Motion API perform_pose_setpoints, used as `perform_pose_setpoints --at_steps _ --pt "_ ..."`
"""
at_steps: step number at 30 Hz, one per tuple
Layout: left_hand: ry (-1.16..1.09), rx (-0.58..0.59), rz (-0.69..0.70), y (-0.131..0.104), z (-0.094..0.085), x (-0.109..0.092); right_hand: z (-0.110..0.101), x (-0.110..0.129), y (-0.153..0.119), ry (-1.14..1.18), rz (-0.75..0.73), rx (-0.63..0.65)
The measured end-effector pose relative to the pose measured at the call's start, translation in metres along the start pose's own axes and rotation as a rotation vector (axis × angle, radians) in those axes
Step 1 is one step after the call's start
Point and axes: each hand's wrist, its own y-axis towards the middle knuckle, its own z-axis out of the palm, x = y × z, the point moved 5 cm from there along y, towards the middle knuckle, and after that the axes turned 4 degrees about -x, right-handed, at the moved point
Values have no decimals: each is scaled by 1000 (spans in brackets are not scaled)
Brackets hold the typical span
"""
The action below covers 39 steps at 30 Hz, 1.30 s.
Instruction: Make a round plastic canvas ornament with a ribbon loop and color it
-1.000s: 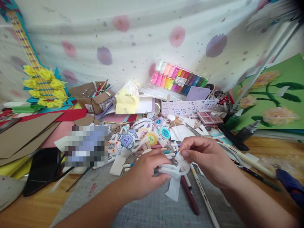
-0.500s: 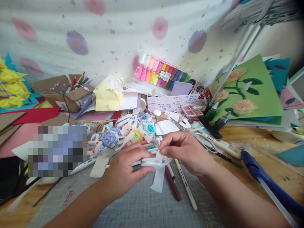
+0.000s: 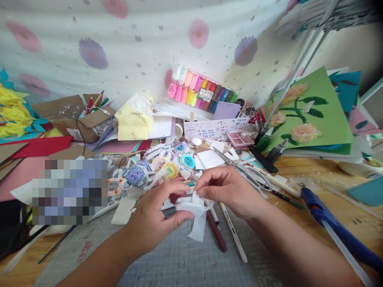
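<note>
A white crinkled strip (image 3: 189, 205), curled into a loop, is between my hands above the cutting mat. My right hand (image 3: 229, 191) pinches its upper edge between thumb and fingertips. My left hand (image 3: 152, 211) curves around the strip's left end, fingers and thumb apart, the thumb by its lower edge; the fingers behind are partly hidden. A flat white tail (image 3: 198, 229) hangs below. Just beyond lie several small numbered rosettes, among them a yellow one (image 3: 170, 170) and a turquoise one (image 3: 188, 160).
The grey cutting mat (image 3: 155, 259) carries a maroon pen (image 3: 217, 233) and a white pen (image 3: 235, 235). Scissors (image 3: 239, 165) lie beyond my right hand. A blue glue gun (image 3: 320, 209) is at right. Packed coloured clay (image 3: 203, 89) and a cardboard box (image 3: 62, 113) stand at the back.
My left fingers have lifted and spread away from the thumb. The strip looks rounder and has turned slightly. My right hand has shifted a little left, still pinching.
</note>
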Motion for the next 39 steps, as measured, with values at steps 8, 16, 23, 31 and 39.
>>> perform_pose_setpoints --at_steps 8,16,23,31,39 --pt "1 38 341 4 -1 -21 0 -1 0 15 -9 43" --pt "52 16 327 4 -1 -20 -18 19 -6 32 -408 -165" --pt "81 -16 251 4 -2 -12 -2 24 -15 -39 -462 -30" --pt "75 -30 227 5 -4 -11 0 25 -18 -194 -570 -129" --pt "20 -32 211 6 -3 -13 3 22 -15 -369 -593 -145"
